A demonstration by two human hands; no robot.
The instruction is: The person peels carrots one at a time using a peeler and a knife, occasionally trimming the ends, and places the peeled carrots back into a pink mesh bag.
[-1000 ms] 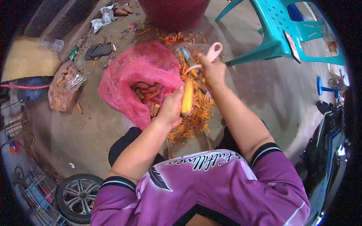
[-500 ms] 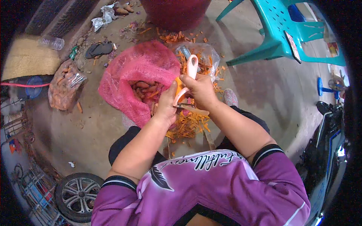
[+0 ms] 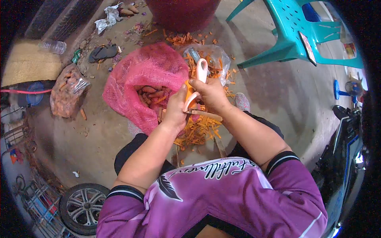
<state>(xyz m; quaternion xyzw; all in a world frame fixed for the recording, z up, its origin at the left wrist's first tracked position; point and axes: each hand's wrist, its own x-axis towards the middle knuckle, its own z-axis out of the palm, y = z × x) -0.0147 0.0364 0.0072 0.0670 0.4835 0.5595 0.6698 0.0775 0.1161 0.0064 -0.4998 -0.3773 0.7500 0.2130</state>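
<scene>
My right hand (image 3: 214, 96) is closed around a white peeler (image 3: 202, 68), its looped handle pointing away from me. My left hand (image 3: 175, 112) grips a peeled orange sweet potato (image 3: 193, 104), mostly covered by my fingers and the peeler. A tan strip (image 3: 210, 116), perhaps peel, sticks out to the right below the peeler's head. Beside my left hand stands an open pink mesh sack (image 3: 133, 75) with unpeeled sweet potatoes (image 3: 154, 96) inside. Orange peelings (image 3: 198, 130) lie heaped on the floor under my hands.
A clear plastic bag (image 3: 223, 59) with orange pieces lies beyond my hands, before a dark red tub (image 3: 182, 16). On the right stands a green chair (image 3: 283, 43) with a phone (image 3: 307, 47). Left are a filled plastic bag (image 3: 68, 93), a sandal (image 3: 103, 53) and a wheel (image 3: 84, 208).
Both hands keep nearly the same place and grip. The tan strip below the peeler reaches very slightly farther right. The whole view has shifted a little.
</scene>
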